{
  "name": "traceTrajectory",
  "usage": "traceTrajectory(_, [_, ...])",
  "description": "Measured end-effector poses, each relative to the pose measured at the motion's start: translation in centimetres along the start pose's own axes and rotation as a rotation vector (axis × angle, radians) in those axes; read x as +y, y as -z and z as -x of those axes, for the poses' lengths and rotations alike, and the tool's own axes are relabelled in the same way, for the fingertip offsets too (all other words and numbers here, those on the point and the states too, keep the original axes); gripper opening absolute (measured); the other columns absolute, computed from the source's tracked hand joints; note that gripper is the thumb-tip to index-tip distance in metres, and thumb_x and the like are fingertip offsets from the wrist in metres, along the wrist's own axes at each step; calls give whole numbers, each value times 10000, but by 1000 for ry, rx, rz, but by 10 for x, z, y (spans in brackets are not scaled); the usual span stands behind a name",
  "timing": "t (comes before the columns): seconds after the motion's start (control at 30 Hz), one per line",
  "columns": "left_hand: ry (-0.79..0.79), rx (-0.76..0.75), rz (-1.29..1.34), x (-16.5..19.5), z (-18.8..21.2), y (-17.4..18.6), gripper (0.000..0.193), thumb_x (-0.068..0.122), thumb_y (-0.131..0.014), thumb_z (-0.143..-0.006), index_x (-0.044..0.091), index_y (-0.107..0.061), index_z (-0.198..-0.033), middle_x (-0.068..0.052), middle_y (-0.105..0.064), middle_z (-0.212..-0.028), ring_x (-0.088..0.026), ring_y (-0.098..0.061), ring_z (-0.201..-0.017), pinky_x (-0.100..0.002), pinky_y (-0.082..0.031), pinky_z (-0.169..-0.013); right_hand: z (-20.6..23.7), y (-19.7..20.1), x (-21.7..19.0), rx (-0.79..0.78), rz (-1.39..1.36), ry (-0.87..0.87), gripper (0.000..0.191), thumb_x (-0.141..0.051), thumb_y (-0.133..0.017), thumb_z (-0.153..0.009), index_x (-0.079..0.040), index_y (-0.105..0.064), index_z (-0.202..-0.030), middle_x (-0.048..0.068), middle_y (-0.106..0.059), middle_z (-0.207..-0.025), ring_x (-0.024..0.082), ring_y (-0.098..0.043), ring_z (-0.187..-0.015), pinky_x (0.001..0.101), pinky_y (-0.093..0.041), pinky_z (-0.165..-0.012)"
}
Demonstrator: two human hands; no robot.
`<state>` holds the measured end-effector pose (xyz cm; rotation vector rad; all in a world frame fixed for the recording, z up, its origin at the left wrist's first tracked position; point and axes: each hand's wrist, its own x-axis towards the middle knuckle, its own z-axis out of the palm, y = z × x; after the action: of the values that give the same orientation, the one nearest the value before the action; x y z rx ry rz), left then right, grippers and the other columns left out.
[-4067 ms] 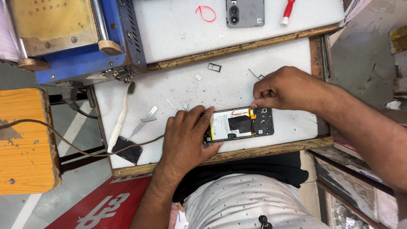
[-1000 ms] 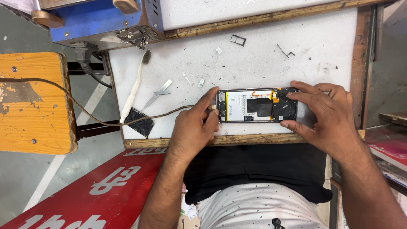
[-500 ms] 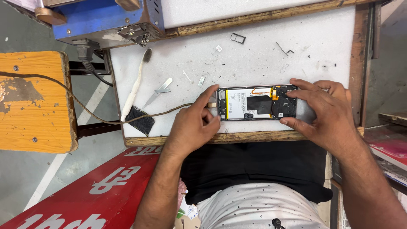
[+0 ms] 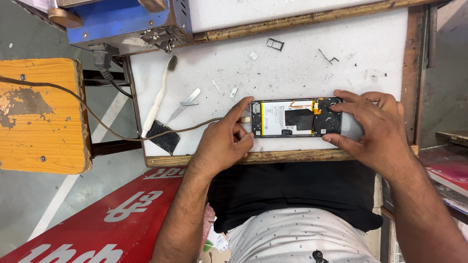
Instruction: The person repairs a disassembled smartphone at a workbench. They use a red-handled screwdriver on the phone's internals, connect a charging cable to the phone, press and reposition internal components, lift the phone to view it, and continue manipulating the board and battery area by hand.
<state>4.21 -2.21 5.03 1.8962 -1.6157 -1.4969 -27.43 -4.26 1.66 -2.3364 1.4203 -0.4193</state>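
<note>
Phone: opened, back cover off, lying flat and face down on the white bench top, long axis running across the bench, close to its near wooden edge. Innards exposed: a pale battery with a yellow strip along the end toward the cable, a black square patch at the middle, an orange flex looping along the far side, a dark board with round camera parts at the other end.

Cable: braided, brownish, trailing over the bench's side edge and across to the phone's end, its plug just at that end.
</note>
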Motion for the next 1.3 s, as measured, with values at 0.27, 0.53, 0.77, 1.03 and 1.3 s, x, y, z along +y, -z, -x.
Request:
traceTrajectory(0.27, [143,72,45,6,-2,-9,575,211,-596,-1002,230,-439,-1554,-10,-699,-605,-108,-671,-490,-294,-630,-589,0,0,0,-3,-35,-6,645,-443,-877,-663,-153,-676,-1203,12,-679,-1401,241,-535,-1257,392,-420,-1028])
traceTrajectory(0.53, [105,23,45,1,-2,-4,706,167,-666,-909,221,-386,-1555,-33,-694,-585,-90,-694,-505,-263,-636,-613,0,2,-2,-3,-86,-21,628,-423,-878,-663,-143,-685,-1191,-6,-676,-1394,235,-536,-1243,394,-417,-1038])
traceTrajectory(0.77, [115,74,87,3,-4,-9,598,215,-621,-976,217,-449,-1548,5,-696,-601,-86,-672,-512,-284,-621,-591,-3,2,-3,-15,-60,-41,639,-433,-877,-651,-138,-688,-1186,-8,-670,-1403,251,-517,-1253,385,-430,-1028])
traceTrajectory(1.03, [82,102,106,3,-2,-13,642,169,-629,-924,206,-438,-1536,-4,-717,-605,-86,-672,-489,-273,-616,-603,-2,0,0,1,-68,-17,628,-439,-871,-664,-147,-682,-1186,-5,-669,-1407,250,-518,-1267,384,-426,-1044])
traceTrajectory(1.3, [24,61,116,-1,-2,-8,623,167,-621,-938,183,-424,-1530,-13,-729,-618,-74,-701,-528,-264,-619,-616,-2,0,1,-7,-29,3,622,-446,-883,-645,-150,-692,-1157,-6,-678,-1387,238,-533,-1245,391,-418,-1045])
